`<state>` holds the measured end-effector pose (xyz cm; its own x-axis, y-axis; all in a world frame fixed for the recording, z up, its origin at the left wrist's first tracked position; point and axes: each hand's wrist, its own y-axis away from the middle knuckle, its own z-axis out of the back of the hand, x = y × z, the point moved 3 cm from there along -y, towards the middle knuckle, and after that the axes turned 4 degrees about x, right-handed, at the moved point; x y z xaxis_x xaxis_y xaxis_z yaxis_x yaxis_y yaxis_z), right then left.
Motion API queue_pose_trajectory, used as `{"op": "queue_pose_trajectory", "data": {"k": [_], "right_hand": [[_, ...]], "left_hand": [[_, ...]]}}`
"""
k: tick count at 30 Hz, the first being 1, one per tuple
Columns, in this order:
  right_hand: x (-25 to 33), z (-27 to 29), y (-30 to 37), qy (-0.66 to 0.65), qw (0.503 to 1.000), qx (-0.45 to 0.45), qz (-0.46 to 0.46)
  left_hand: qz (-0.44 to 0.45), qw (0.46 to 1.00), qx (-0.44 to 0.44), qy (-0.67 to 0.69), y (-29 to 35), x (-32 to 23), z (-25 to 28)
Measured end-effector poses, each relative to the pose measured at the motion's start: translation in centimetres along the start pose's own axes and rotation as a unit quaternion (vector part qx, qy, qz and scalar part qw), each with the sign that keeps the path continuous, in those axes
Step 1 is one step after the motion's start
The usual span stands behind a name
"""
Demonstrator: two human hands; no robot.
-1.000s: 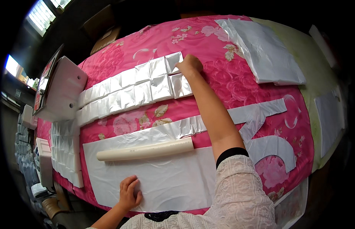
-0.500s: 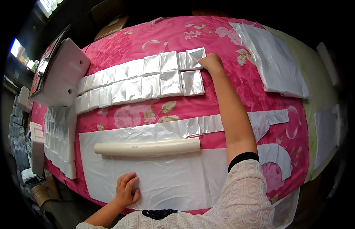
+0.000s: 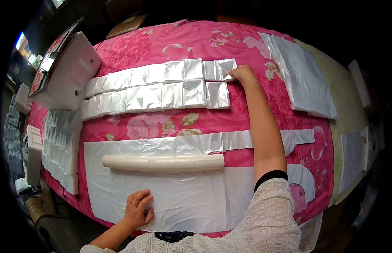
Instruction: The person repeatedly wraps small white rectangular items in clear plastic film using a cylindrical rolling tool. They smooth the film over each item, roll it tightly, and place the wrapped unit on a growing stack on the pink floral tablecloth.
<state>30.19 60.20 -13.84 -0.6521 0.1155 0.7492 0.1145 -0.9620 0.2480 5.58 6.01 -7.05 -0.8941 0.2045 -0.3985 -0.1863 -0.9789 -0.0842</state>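
Note:
My right hand [image 3: 244, 75] reaches to the far row and pinches the right edge of a folded silvery-white plastic bag [image 3: 226, 69]. That bag lies at the row's right end, partly over another folded bag [image 3: 210, 71]. Just nearer, a second row ends in a similar folded bag [image 3: 218, 95]. My left hand [image 3: 138, 208] lies palm down on a large white plastic bag [image 3: 183, 198], its fingers apart and slightly bent, holding nothing. Across this bag rests a cream-coloured plastic pipe [image 3: 164, 162], a little beyond my left hand.
Stacked folded bags [image 3: 63, 147] line the left edge beside a white foam box [image 3: 73, 71]. A large flat bag [image 3: 303, 76] lies at the far right. A flowered pink cloth [image 3: 162, 124] covers the table. Chairs [image 3: 126, 27] stand beyond it.
My right hand has shifted slightly to the right with the end bag, baring more of the one beneath. My left hand has stayed on the large bag. The whole view has moved a little.

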Motion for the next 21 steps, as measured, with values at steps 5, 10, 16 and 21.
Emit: {"op": "queue_pose_trajectory", "data": {"k": [5, 10, 16, 21], "right_hand": [[2.4, -0.3, 2.0, 0.079, 0.997, -0.009, -0.023], [5.6, 0.2, 5.4, 0.135, 0.989, -0.044, -0.031], [7.7, -1.3, 6.7, 0.075, 0.995, -0.04, -0.053], [9.9, -3.3, 7.8, 0.087, 0.992, 0.011, -0.091]], "left_hand": [[0.005, 1.0, -0.002, 0.002, 0.0, -0.1, 0.0], [0.006, 1.0, -0.001, 0.002, 0.0, -0.1, 0.1], [0.003, 1.0, 0.0, 0.002, -0.1, -0.2, 0.2], [0.0, 1.0, -0.005, 0.004, -0.1, -0.2, 0.2]]}}
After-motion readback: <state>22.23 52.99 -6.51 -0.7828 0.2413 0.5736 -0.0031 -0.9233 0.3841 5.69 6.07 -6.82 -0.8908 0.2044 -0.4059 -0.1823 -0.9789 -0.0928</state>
